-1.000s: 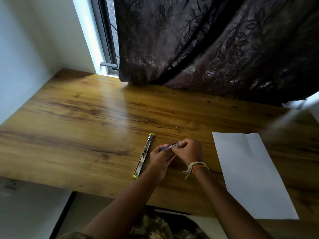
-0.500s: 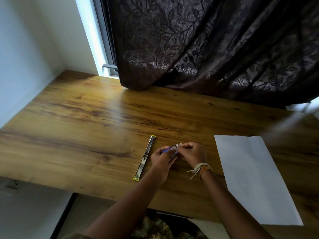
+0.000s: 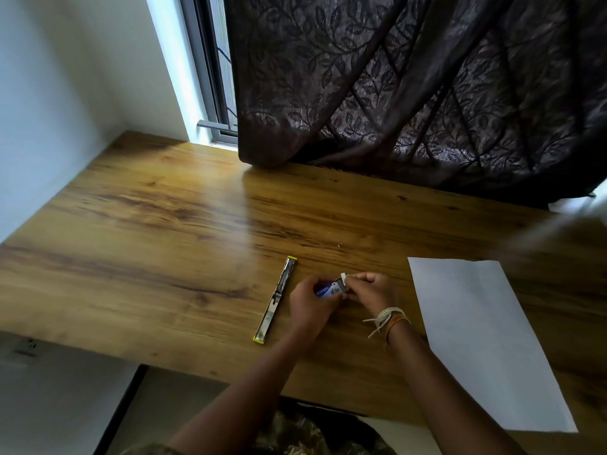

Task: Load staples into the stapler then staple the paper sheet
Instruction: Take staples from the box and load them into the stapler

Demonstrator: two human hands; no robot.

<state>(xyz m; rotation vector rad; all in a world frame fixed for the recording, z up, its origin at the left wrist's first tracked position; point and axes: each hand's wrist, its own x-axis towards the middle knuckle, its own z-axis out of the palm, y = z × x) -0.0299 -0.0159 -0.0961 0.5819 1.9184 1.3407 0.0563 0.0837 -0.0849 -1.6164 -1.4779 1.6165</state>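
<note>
The yellow stapler (image 3: pixel 277 299) lies opened out flat and long. A small blue-and-white staple box (image 3: pixel 331 288) sits right of it, end flap raised. The white paper sheet (image 3: pixel 486 339) lies flat farther right.

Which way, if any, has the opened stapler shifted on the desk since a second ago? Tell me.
No. The stapler lies flat in the same spot on the wood grain of the desk, left of both hands; only the camera moved.

Print shows on the small blue-and-white staple box (image 3: pixel 331 288) held between both hands at lower centre of the frame, but it is too small and blurred to read. No other lettering anywhere.
</note>
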